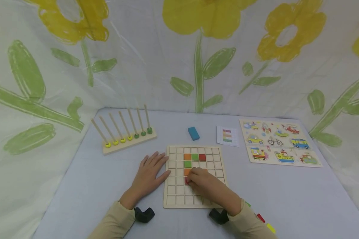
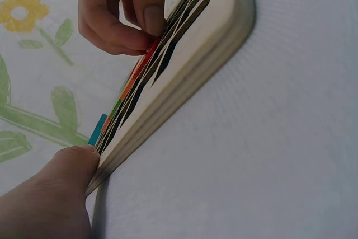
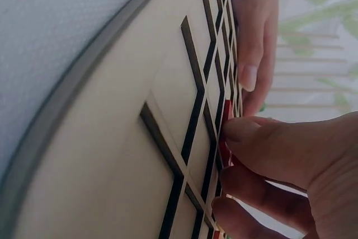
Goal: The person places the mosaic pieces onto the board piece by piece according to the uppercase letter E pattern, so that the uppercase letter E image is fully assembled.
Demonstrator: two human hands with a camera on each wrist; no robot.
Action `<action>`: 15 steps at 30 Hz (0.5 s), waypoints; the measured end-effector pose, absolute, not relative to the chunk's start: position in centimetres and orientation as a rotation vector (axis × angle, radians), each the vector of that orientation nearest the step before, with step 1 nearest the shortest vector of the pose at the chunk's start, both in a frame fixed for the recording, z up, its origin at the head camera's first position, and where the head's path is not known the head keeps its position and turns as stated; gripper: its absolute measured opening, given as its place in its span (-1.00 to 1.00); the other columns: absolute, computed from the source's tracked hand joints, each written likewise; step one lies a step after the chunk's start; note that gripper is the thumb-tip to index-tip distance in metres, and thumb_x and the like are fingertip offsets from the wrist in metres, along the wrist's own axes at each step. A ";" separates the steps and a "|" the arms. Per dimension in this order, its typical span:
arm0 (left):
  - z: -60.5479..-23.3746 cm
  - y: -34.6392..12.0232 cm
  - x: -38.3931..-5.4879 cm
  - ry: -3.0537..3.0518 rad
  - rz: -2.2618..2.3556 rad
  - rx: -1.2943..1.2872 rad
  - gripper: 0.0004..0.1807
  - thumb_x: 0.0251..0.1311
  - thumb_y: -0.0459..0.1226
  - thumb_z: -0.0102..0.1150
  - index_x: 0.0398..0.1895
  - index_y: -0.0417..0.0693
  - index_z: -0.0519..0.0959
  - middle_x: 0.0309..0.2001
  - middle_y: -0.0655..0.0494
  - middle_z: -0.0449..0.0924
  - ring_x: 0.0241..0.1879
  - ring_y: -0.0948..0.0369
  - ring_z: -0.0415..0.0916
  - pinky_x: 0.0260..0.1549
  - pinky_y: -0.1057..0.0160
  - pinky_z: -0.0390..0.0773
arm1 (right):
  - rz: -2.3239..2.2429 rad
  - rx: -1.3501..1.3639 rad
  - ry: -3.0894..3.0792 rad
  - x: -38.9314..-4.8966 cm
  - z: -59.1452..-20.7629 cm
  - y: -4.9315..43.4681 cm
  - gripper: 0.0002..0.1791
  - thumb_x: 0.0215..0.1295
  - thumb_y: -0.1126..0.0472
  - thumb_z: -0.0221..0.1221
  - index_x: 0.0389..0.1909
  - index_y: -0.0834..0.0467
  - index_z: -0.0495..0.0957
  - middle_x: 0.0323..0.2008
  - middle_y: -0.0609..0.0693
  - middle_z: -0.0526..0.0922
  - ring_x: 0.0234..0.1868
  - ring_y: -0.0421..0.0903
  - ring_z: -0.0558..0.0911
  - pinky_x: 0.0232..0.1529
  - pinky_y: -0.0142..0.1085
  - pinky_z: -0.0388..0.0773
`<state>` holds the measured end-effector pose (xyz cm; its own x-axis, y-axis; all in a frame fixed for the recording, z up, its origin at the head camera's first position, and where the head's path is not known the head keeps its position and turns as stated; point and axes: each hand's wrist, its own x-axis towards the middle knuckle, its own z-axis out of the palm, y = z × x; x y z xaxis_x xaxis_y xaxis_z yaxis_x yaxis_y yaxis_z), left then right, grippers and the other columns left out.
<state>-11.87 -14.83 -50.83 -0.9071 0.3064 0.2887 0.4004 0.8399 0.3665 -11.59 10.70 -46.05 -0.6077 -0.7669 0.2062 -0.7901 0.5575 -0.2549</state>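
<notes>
A wooden grid board [image 1: 171, 199] lies flat on the table, with several orange, green and red square tiles in its upper and middle cells. My right hand [image 1: 207, 184] is over the board's middle. Its thumb and fingertips pinch a red tile [image 3: 225, 144] at a cell in the left-middle part of the grid, and the fingers partly hide it. My left hand [image 1: 149, 172] rests with fingers spread at the board's left edge. Its thumb [image 2: 78, 160] touches the board's rim in the left wrist view.
A peg stand [image 1: 128, 143] with yellow and green beads stands back left. Behind the board lie a blue block [image 1: 193, 133] and a printed pattern card [image 1: 227, 135]. A vehicle puzzle board [image 1: 275, 159] lies at right. Loose tiles [image 1: 261, 218] show beside my right forearm.
</notes>
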 end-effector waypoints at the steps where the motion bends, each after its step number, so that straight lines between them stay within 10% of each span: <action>1: -50.8 -14.8 -11.9 -2.800 -0.627 -0.544 -0.38 0.27 0.11 0.08 0.32 0.05 0.39 0.36 0.07 0.33 0.42 0.01 0.12 0.35 -0.19 0.02 | 0.503 1.361 -2.701 -11.6 -46.1 10.7 -0.90 0.24 0.24 0.26 -0.23 0.06 0.63 -0.25 -0.17 0.55 -0.23 -0.27 0.52 -0.16 -0.46 0.54; 15: -50.8 -14.8 -11.9 -2.812 -0.622 -0.540 -0.38 0.27 0.12 0.07 0.32 0.05 0.39 0.36 0.06 0.33 0.42 0.00 0.13 0.35 -0.19 0.02 | 0.280 1.253 -2.753 -10.8 -44.9 11.5 -0.84 0.25 0.15 0.26 -0.15 0.02 0.63 -0.22 -0.17 0.54 -0.22 -0.25 0.50 -0.16 -0.45 0.55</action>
<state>-11.86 -14.77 -50.75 -0.9104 0.3053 0.2791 0.3946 0.8435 0.3644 -10.82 11.51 -44.91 -0.6550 -0.7363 0.1701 -0.7554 0.6434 -0.1239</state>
